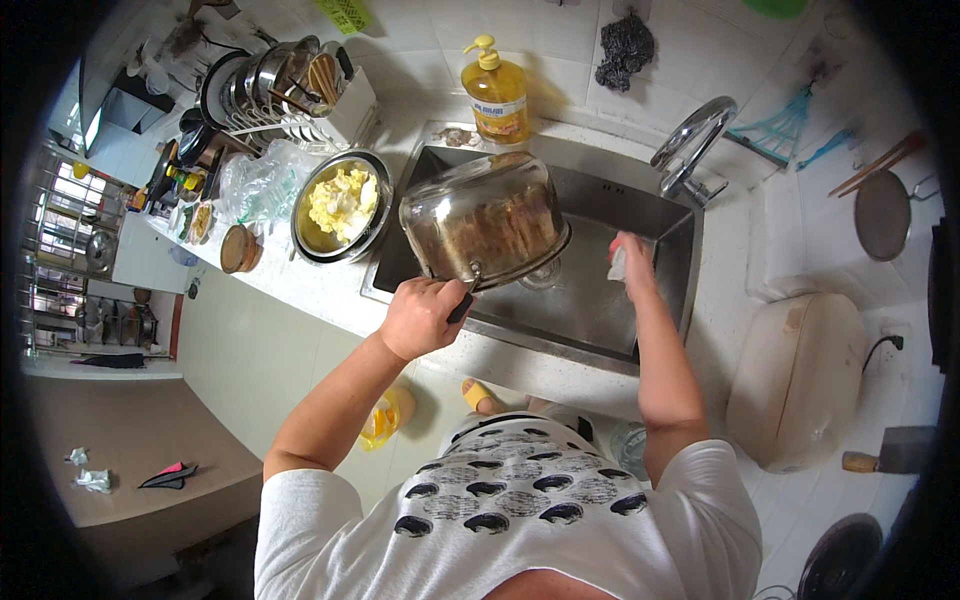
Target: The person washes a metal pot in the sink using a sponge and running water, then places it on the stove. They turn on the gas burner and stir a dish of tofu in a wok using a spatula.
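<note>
My left hand (421, 319) grips the black side handle (460, 308) of a stainless steel pot (484, 221). Tilted over the left half of the sink (585, 315), the pot has its rim towards the lower right and brown stains on its wall. My right hand (637, 266), over the sink's right side, holds a small red and white scrubbing pad or cloth (616, 259); the fingers hide part of it. A chrome faucet (694, 154) rises behind that hand, and I see no stream from it.
Left of the sink stands a metal bowl (304, 206) holding yellow and white food (343, 202). A yellow dish soap pump bottle (495, 97) is behind the sink, a dish rack (300, 127) at the back left. A cream lidded box (799, 379) occupies the right counter.
</note>
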Motion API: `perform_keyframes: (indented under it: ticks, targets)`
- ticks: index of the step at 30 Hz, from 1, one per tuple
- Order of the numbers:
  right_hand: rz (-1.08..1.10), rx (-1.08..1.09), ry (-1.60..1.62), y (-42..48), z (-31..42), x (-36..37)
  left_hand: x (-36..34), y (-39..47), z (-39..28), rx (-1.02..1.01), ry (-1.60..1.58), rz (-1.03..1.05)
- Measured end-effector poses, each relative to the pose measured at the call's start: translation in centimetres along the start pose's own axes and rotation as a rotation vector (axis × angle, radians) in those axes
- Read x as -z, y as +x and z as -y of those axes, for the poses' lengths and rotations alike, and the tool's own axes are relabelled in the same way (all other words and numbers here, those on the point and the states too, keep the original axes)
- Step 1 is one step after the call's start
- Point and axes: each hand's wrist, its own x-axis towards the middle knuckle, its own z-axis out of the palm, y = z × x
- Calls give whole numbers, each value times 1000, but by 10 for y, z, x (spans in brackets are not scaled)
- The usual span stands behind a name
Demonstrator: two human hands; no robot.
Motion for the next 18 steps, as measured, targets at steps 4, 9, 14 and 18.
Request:
perform_keyframes:
  ticks: [4,9,14,18]
  targets:
    - [149,-67,49,-13,4,4,5,0,6,259,-272,-195]
    - [180,-105,110,-49,64,0,17,1,25,898,-1374,-499]
    - [73,110,-420,-69,88,9,17,-18,53,838,-1695,-500]
    - [40,216,-571,-55,73,18,25,-6,45,858,-1641,-431]
